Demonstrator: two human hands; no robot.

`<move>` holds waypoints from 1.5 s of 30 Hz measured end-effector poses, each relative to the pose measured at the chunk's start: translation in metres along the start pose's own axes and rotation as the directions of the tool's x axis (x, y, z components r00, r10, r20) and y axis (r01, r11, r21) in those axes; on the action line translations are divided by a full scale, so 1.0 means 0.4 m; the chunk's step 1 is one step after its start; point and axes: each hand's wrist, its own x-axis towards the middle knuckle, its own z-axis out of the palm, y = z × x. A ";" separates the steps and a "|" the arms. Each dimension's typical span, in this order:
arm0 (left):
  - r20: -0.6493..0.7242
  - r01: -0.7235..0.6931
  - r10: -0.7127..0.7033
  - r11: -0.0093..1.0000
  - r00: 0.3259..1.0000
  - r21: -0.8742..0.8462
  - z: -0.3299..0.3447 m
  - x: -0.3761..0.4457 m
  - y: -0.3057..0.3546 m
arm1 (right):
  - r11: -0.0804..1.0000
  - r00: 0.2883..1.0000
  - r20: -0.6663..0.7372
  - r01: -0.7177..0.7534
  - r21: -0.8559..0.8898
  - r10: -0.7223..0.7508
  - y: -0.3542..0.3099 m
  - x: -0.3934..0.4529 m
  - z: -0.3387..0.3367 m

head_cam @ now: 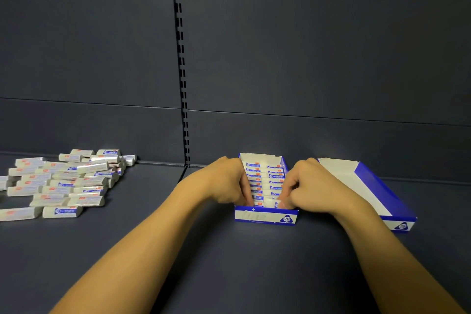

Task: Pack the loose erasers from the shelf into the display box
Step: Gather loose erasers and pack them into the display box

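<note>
A blue-and-white display box (pixel 265 216) stands on the dark shelf, holding two rows of wrapped white erasers (pixel 263 176). My left hand (pixel 229 182) reaches into the box's near left corner, its curled fingers on an eraser there. My right hand (pixel 309 185) reaches into the near right corner and pinches an eraser (pixel 270 202) against the front wall. A pile of loose wrapped erasers (pixel 63 181) lies far to the left on the shelf.
A second, empty blue-and-white box (pixel 369 186) lies right of the filled one, touching my right wrist. The shelf's dark back panel (pixel 305 58) with a slotted upright (pixel 182 84) rises just behind the boxes. Bare shelf surface (pixel 158 211) separates pile and box.
</note>
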 end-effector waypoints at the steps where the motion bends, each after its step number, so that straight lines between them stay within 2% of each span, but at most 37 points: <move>1: 0.004 0.004 -0.004 1.000 1.000 -0.006 0.000 0.000 0.000 | 1.000 1.000 0.027 -0.008 -0.009 0.008 -0.003 0.003 -0.004; 15: 0.006 -0.009 0.009 1.000 1.000 -0.008 0.003 -0.005 -0.004 | 0.994 0.989 0.134 -0.067 0.089 0.055 0.005 0.013 -0.015; 29: 0.046 0.033 -0.031 0.998 0.998 -0.052 0.004 0.001 0.002 | 0.998 0.982 0.179 -0.054 -0.020 0.057 0.000 0.026 -0.010; 34: 0.057 0.041 -0.038 0.997 0.998 -0.059 0.003 0.005 0.001 | 0.999 0.975 0.216 -0.049 -0.013 0.051 0.000 0.023 -0.017; 40: 0.057 0.044 -0.039 0.995 0.998 -0.094 0.009 0.011 -0.006 | 0.995 0.975 0.224 -0.036 0.096 0.014 0.013 0.021 -0.023; 45: 0.057 0.050 -0.042 0.988 0.998 -0.147 0.006 0.009 -0.009 | 0.999 0.980 0.200 -0.012 0.045 0.003 0.012 0.024 -0.017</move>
